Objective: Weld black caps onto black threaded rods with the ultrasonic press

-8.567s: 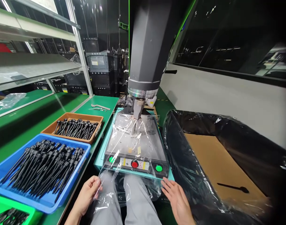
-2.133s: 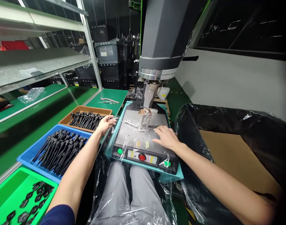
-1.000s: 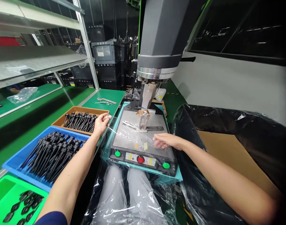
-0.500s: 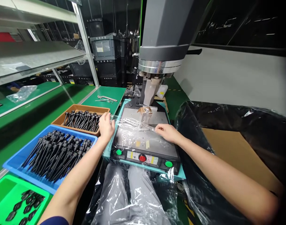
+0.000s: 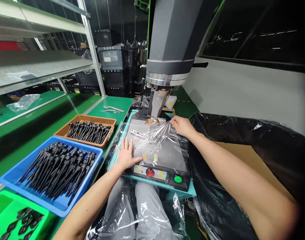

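Observation:
A clear plastic sheet [image 5: 158,138] lies over the grey metal bed of a press-like machine [image 5: 167,43] and drapes toward my lap. My left hand [image 5: 125,155] rests on it at the bed's left front, fingers spread, holding nothing. At the far right of the bed, my right hand [image 5: 182,126] pinches the sheet's edge, with creases fanning out from the fingers. Beneath the film sit a copper-coloured fixture [image 5: 151,122] and a slim metal piece [image 5: 136,133]. Along the front are a red button [image 5: 150,172] and a green button [image 5: 178,179].
To my left stand a brown tray [image 5: 57,130] and a blue tray [image 5: 7,178], both with black long-stemmed parts. A green bin [image 5: 4,203] holds flat black pieces. Wrenches [image 5: 113,109] lie on the green bench. A box lined with black plastic [image 5: 217,121] stands right.
My left hand has come down from beside the brown tray onto the bed, its fingers spreading. My right hand has moved farther back with the sheet's edge, which now covers more of the bed.

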Available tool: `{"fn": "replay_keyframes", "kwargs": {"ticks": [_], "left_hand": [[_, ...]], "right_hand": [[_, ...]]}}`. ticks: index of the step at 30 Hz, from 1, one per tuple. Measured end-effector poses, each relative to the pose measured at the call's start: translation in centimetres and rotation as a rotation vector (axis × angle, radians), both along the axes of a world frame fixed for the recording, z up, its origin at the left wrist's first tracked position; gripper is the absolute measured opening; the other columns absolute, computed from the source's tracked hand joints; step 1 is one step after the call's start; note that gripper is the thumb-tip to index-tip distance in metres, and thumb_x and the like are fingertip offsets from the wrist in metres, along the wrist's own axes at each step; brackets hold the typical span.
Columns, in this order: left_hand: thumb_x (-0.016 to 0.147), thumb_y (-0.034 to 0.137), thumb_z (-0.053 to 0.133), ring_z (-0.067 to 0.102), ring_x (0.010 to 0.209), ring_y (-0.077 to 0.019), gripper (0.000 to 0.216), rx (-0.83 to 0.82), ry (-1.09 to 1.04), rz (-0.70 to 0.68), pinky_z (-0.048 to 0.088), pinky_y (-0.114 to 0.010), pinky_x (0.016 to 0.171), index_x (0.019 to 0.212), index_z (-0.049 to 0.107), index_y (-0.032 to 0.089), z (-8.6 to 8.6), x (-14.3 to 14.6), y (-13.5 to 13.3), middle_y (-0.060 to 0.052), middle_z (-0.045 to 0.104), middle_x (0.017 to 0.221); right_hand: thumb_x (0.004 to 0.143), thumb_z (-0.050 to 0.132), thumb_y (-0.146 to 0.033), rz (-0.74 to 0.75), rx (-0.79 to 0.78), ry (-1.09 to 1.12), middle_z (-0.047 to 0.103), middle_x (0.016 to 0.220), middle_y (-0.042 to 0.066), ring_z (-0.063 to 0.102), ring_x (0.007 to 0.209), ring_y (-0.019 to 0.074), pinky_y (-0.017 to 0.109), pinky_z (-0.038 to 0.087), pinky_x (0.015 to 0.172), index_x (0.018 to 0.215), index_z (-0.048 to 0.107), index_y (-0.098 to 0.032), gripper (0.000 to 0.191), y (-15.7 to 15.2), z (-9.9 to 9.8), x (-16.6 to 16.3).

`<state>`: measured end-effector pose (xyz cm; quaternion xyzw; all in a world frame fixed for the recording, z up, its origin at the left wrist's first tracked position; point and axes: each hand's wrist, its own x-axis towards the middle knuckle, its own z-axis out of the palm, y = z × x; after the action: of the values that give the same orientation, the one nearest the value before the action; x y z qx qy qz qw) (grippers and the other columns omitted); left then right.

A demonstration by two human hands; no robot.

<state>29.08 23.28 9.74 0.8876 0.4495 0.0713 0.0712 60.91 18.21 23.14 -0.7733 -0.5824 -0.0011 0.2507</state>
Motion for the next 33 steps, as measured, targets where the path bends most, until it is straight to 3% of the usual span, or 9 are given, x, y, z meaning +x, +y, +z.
{"fn": "replay_keyframes", "kwargs": {"ticks": [5,14,21,25,28,30,33], "left_hand": [[0.072,0.082,0.055,-0.005,0.152,-0.0459,0.118,-0.083,0.013,0.039,0.009,-0.076,0.113,0.160,0.009,0.018,0.1,-0.4,0.2,-0.017,-0.007,0.167],[0.068,0.080,0.061,-0.005,0.152,-0.0471,0.122,-0.114,-0.033,0.066,0.008,-0.076,0.113,0.160,0.009,0.021,-0.2,-0.6,-0.3,-0.020,-0.007,0.167],[0.060,0.078,0.071,-0.008,0.151,-0.0488,0.134,-0.055,-0.110,0.113,0.007,-0.077,0.112,0.160,0.006,0.018,0.3,0.2,0.8,-0.022,-0.009,0.166],[0.059,0.077,0.073,-0.008,0.151,-0.0484,0.135,-0.061,-0.147,0.123,0.008,-0.075,0.113,0.160,0.006,0.019,1.5,0.8,1.7,-0.024,-0.011,0.165],[0.062,0.078,0.071,-0.008,0.151,-0.0474,0.127,-0.053,-0.228,0.128,0.008,-0.075,0.113,0.160,0.011,0.023,2.3,1.1,2.6,-0.022,-0.010,0.166],[0.073,0.077,0.060,-0.005,0.153,-0.0443,0.108,-0.080,-0.335,0.142,0.008,-0.073,0.114,0.159,0.019,0.027,2.8,1.3,3.7,-0.018,-0.006,0.168],[0.090,0.069,0.042,0.004,0.154,-0.0392,0.080,-0.156,-0.556,0.273,0.014,-0.065,0.118,0.156,0.030,0.025,3.6,1.6,6.6,-0.016,0.007,0.168]], "right_hand": [[0.088,0.051,-0.026,0.041,0.002,0.021,0.070,0.074,0.005,0.063,0.074,0.0218,0.029,0.042,0.069,0.076,0.063,-0.021,0.018,1.3,0.8,0.7],[0.090,0.047,-0.035,0.117,0.137,0.125,0.066,0.067,0.003,0.061,0.067,0.0202,0.029,0.042,0.066,0.084,0.063,-0.023,0.020,-1.2,0.1,0.9],[0.088,0.047,-0.031,0.036,0.107,0.178,0.067,0.068,0.004,0.062,0.069,0.0215,0.029,0.044,0.068,0.081,0.064,-0.021,0.021,1.9,0.0,1.1],[0.087,0.047,-0.033,-0.069,0.194,0.189,0.070,0.074,0.008,0.063,0.072,0.0232,0.030,0.044,0.067,0.085,0.067,-0.018,0.025,3.8,0.0,2.4],[0.088,0.050,-0.037,-0.126,0.269,0.210,0.070,0.075,0.009,0.062,0.074,0.0234,0.030,0.042,0.064,0.080,0.066,-0.018,0.026,5.2,0.2,3.5],[0.089,0.052,-0.044,-0.117,0.273,0.258,0.067,0.069,0.008,0.059,0.069,0.0218,0.028,0.040,0.059,0.073,0.064,-0.018,0.032,6.0,0.3,4.1],[0.089,0.055,-0.056,-0.069,0.236,0.310,0.058,0.056,0.005,0.053,0.057,0.0178,0.027,0.037,0.051,0.067,0.061,-0.019,0.044,6.7,0.4,4.5]]}}
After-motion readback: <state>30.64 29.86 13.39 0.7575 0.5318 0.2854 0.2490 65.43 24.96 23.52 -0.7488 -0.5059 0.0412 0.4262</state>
